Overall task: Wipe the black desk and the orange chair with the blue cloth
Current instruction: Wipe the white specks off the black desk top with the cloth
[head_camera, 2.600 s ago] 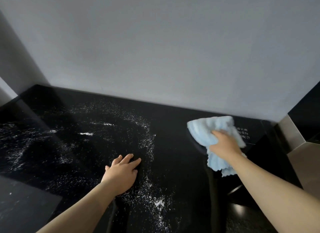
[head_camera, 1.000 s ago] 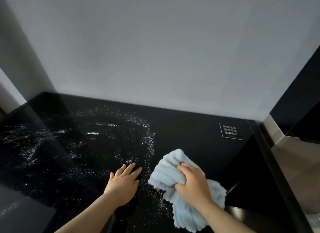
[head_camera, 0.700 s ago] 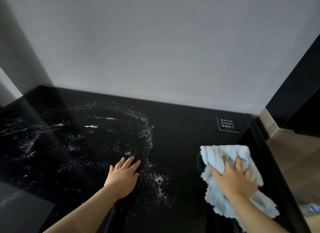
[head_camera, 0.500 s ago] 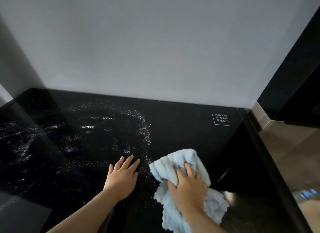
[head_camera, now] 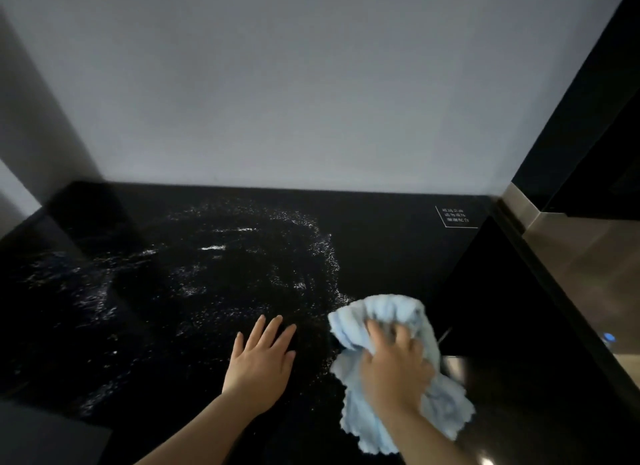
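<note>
a: how much of the black desk (head_camera: 381, 243) is done?

b: its right part looks clear; white specks (head_camera: 207, 274) are spread over the middle and left. the orange chair is not seen, so presumably unwiped.

a: and the blue cloth (head_camera: 388, 315)?

b: bunched under the right hand (head_camera: 393, 367), pressed down at the specks' right edge. the left hand (head_camera: 261, 360) is laid flat, holding nothing.

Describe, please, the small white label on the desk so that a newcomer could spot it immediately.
Start at the black desk and follow its back edge along the grey wall to the far right corner. There sits the label: neat white printed lines with a corner outline, unlike the scattered white specks further left.
</note>
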`<act>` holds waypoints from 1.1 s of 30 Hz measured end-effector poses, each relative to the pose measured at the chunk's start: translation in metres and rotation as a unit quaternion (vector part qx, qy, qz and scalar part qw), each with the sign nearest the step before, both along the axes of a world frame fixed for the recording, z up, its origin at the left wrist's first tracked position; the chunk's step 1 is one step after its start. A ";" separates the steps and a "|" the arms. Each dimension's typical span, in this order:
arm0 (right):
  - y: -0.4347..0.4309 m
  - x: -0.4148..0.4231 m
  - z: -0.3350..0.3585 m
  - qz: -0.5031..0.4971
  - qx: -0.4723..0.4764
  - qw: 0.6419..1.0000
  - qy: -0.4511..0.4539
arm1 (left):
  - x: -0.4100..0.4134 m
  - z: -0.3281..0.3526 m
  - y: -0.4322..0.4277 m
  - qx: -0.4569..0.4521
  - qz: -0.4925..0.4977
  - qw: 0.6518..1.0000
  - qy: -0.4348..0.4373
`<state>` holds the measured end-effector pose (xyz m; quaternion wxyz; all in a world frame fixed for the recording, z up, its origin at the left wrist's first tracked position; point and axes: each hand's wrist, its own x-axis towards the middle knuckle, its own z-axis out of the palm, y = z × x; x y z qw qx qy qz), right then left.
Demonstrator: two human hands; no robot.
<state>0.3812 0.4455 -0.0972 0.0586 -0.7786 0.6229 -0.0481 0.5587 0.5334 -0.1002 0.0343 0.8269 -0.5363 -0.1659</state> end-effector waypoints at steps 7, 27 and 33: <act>-0.010 -0.061 0.021 -0.141 -0.061 0.986 -0.068 | 0.025 -0.001 0.041 0.042 -0.032 0.998 -0.015; 0.055 -0.054 0.006 -0.149 -0.012 0.988 0.049 | 0.009 -0.020 0.062 0.060 -0.030 0.997 -0.030; 0.075 -0.009 0.014 0.157 -0.035 0.978 -0.134 | 0.002 -0.014 0.043 0.061 0.004 0.998 -0.019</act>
